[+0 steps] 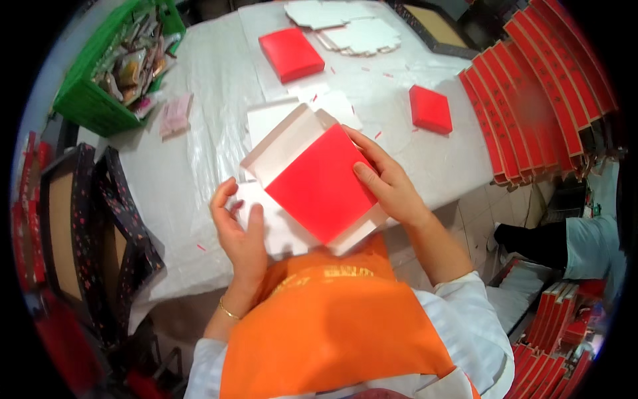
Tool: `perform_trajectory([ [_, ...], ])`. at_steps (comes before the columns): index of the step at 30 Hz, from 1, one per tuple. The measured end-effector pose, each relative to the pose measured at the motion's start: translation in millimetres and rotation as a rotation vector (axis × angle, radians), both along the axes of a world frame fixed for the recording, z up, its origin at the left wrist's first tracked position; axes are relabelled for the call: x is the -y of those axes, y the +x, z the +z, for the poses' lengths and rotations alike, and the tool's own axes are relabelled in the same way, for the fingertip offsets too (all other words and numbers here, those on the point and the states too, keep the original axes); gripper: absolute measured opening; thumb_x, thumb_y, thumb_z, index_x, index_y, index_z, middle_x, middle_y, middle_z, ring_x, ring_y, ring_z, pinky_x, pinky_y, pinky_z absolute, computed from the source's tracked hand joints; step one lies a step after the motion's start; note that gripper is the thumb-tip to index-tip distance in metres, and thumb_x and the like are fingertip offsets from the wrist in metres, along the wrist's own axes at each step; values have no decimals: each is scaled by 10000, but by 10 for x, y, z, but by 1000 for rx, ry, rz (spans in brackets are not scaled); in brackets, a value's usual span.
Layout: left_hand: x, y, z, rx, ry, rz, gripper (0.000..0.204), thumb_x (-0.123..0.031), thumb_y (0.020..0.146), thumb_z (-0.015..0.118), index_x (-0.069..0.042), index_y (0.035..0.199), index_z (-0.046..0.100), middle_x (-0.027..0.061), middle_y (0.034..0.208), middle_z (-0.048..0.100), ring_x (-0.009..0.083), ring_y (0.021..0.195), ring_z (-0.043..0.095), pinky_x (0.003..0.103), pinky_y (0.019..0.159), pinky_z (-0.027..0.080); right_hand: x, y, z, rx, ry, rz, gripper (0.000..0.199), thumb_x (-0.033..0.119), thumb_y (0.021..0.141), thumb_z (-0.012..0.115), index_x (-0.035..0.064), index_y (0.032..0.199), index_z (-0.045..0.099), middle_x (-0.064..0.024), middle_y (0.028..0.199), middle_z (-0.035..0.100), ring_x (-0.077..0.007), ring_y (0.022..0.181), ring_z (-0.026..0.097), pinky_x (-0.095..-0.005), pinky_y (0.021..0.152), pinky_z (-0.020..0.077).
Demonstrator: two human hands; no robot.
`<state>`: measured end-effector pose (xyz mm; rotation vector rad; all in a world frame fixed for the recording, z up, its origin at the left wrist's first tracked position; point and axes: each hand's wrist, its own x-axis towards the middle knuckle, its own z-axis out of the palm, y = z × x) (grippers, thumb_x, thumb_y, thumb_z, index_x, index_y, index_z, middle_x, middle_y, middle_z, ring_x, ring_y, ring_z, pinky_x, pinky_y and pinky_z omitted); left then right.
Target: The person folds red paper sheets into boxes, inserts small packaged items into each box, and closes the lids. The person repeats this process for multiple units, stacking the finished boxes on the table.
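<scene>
Right hand (392,183): clamped on a red carton (322,183) at its right side. The thumb was laid on the red face; the other fingers were partly hidden behind the edge. Left hand (242,243): held just beside the carton's left corner, thumb and fingers spread apart, palm turned toward the carton. A small dark-red spot was noted among its fingers; what it was could not be told. A thin gold-coloured bracelet (229,310) was worn on the left wrist.

The carton was held tilted over the near edge of the table, in front of an orange apron (332,326). Its red square face was turned up; pale walls or flaps were shown along the upper-left and lower-right sides. Beneath it, white card pieces (282,216) were spread on the plastic-covered table (212,166).

Farther out: a pink packet (176,115) was seen to the left, near a green basket (80,100) filled with wrapped packets (136,63). Two red boxes were set well apart, one (292,53) beyond the carton, one (430,110) to the right. White flat card (362,33) was piled at the far side. Red pieces with tan edges (531,100) were stacked at the right, and dark flower-patterned frames (66,226) were stood at the left.
</scene>
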<state>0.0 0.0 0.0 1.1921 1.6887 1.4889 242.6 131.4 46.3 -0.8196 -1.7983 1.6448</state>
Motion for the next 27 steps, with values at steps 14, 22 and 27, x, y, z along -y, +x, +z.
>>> perform_trajectory([
  [14, -188, 311, 97, 262, 115, -141, 277, -192, 1075, 435, -22, 1283, 501, 68, 1225, 546, 127, 1086, 516, 280, 976, 420, 311, -198, 36, -7, -42, -171, 431, 151, 1018, 471, 92, 1444, 439, -101, 1215, 567, -158, 1026, 599, -309, 924, 486],
  [22, -236, 338, 79, 24, 148, -108, 314, -199, 1078, 376, 15, 1053, 605, 84, 1056, 589, 166, 991, 549, 300, 926, 431, 254, -106, -196, 152, 220, -309, 211, 170, 1050, 453, 12, 1059, 594, -34, 999, 601, -112, 922, 545, -280, 843, 454],
  [27, -373, 263, 84, -87, 153, -107, 336, -183, 1076, 382, 30, 1021, 636, 78, 947, 629, 161, 905, 587, 297, 863, 462, 139, -156, -317, 190, 353, -402, 178, 161, 1007, 528, -7, 1038, 577, -114, 929, 613, -207, 878, 614, -327, 781, 487],
])
